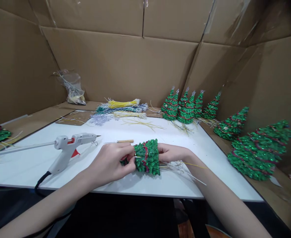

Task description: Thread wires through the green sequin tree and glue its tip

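A small green Christmas tree with red garland lies on its side above the white table, its tip end toward the left and its base toward the right. My left hand is closed at the tree's upper part, thumb and forefinger pinching a thin pale wire against the branches. At the base, my right hand holds the tree, its fingertips reaching into the base and hidden there. White and yellow wires trail out of the base below my right wrist. A wooden-handled tool rests just behind my left hand.
A white hot glue gun stands at the left with its cord. Wire bundles and clear snowflake-like pieces lie at the back. Several finished trees line the right side. Cardboard walls enclose the table.
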`<state>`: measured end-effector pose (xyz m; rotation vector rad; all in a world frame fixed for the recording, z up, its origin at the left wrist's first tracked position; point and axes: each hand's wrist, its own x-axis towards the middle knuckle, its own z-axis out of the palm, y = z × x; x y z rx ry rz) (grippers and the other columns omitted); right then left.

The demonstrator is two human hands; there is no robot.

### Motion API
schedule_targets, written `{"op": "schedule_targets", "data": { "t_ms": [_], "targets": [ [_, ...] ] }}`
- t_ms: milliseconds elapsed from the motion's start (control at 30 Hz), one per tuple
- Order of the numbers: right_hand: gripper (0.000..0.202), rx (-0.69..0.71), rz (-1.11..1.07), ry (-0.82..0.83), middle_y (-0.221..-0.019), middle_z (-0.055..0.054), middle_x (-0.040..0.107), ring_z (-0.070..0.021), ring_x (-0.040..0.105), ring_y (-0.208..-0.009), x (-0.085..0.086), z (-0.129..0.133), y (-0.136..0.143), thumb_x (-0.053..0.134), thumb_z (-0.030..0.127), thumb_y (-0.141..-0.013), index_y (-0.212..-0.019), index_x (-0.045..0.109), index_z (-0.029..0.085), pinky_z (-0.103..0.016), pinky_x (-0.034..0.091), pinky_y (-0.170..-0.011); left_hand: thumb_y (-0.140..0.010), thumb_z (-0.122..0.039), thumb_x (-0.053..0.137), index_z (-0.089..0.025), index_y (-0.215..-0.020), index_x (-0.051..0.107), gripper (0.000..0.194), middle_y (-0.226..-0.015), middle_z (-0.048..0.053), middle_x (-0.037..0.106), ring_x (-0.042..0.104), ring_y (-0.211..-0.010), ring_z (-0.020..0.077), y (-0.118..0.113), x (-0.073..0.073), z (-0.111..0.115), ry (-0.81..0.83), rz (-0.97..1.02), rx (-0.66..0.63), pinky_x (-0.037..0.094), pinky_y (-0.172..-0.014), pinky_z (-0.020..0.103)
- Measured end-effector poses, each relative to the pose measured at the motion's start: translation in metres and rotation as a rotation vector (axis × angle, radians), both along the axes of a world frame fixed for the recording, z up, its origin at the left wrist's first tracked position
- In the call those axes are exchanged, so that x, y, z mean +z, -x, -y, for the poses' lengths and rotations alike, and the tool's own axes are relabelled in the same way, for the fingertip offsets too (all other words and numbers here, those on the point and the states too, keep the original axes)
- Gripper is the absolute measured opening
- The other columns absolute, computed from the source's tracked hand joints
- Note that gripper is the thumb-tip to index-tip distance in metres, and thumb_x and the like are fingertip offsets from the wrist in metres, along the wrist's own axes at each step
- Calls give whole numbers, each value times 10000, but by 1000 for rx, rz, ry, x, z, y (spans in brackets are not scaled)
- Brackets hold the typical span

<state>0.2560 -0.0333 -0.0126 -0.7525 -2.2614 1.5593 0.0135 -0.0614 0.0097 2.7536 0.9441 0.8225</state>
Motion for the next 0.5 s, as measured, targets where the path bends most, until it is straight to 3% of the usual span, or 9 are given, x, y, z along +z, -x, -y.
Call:
{"op": "schedule_targets", "data": {
  "t_ms": [133, 233, 500],
  "targets": [
    [134, -76, -66, 1, -653, 45, 447, -88, 384, -592, -1, 1, 11, 510, 246, -870, -925, 571, 140, -212, 350, -542, -790, -163, 494, -168, -634, 485, 156, -644, -20, 533, 457, -579, 100, 7, 0, -9, 1, -20, 45, 316, -561, 209],
    [92, -135, -99, 15, -611, 55, 418, -85, 372, -570, -1, 2, 18, 501, 224, -851, -836, 550, 148, -213, 340, -535, -807, -177, 494, -166, -668, 528, 143, -661, -19, 548, 463, -586, 104, 12, 0, -15, 27, -58, 72, 322, -579, 217],
    [173, -179, -109, 98, -562, 84, 337, -57, 269, -483, -12, 1, 20, 528, 311, -859, -804, 524, 147, -205, 216, -440, -870, -217, 476, -175, -769, 583, 153, -675, -27, 560, 474, -593, 105, 16, 0, -18, 77, -63, 80, 315, -579, 211]
  ]
}}
